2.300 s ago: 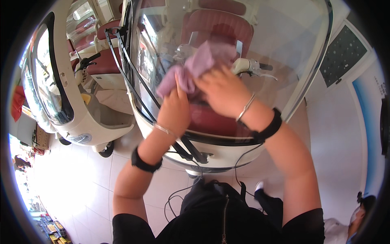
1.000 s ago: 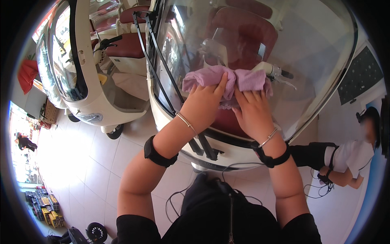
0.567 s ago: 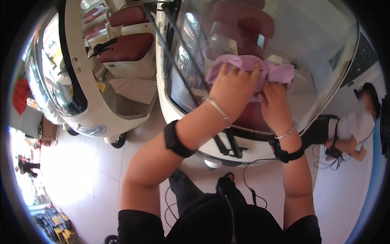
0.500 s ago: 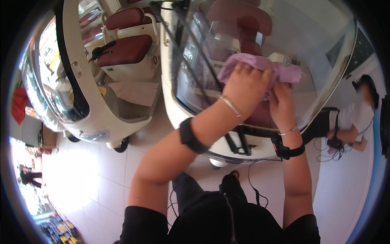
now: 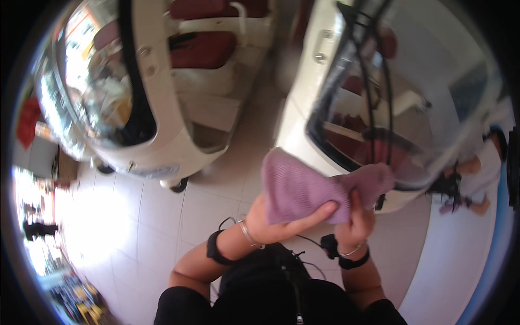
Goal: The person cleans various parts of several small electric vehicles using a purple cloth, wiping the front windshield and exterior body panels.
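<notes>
A folded purple cloth (image 5: 300,187) is held up before my body, off the glass. My left hand (image 5: 273,222) grips its left part, with the thumb pressed along the front and the other fingers hidden behind. Pinching the right part of the cloth is my right hand (image 5: 355,223). Behind it stands a small white vehicle, whose curved windshield (image 5: 417,124) carries two black wiper arms (image 5: 371,103). Red seats show dimly through the glass.
To the left stands a second white vehicle (image 5: 154,97) with a red seat (image 5: 208,50) and an open side. A person (image 5: 479,168) in a white top is at the right, holding something dark with cables. Pale tiles (image 5: 162,216) cover the floor.
Both hands have come back from the windshield toward my body, bringing the cloth off the glass. The cloth was bunched against the windshield and is now folded between my hands. The view has shifted left.
</notes>
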A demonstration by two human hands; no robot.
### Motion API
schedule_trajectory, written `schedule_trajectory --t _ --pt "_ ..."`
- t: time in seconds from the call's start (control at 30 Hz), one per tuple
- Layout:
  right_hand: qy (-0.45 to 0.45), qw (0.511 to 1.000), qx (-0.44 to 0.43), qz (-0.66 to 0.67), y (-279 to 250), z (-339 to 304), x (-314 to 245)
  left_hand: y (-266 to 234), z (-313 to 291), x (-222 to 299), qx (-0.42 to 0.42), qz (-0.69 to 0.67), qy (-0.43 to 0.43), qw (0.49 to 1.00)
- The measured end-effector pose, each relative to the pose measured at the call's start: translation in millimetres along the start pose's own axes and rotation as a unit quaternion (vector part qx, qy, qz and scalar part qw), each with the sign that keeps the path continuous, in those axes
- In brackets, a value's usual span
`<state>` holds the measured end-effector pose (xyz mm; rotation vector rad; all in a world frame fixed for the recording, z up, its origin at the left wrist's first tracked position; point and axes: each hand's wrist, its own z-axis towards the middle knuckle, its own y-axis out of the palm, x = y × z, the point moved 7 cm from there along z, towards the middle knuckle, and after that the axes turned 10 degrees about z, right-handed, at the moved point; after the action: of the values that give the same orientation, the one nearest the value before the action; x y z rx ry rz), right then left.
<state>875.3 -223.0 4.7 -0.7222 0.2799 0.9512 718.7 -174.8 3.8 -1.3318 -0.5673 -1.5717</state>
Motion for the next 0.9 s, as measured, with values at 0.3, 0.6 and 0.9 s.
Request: schedule_trajectory --t 0.3,0.6,0.9 --pt "-0.056 0.973 -0.109 0.196 164.7 7.8 -90.5 -126.1 -179.0 -5.9 0.270 0.638 0.043 0.720" --pt "-0.007 0.971 -0.168 0.170 349.2 -1.6 -124.6 -283.6 -225.1 -93.3 0.315 0.568 -0.056 0.758" --pt "0.008 0.988 -0.153 -0.014 487.4 58.4 -109.8 -430.3 -173.5 -163.9 0.221 0.541 -0.098 0.806"
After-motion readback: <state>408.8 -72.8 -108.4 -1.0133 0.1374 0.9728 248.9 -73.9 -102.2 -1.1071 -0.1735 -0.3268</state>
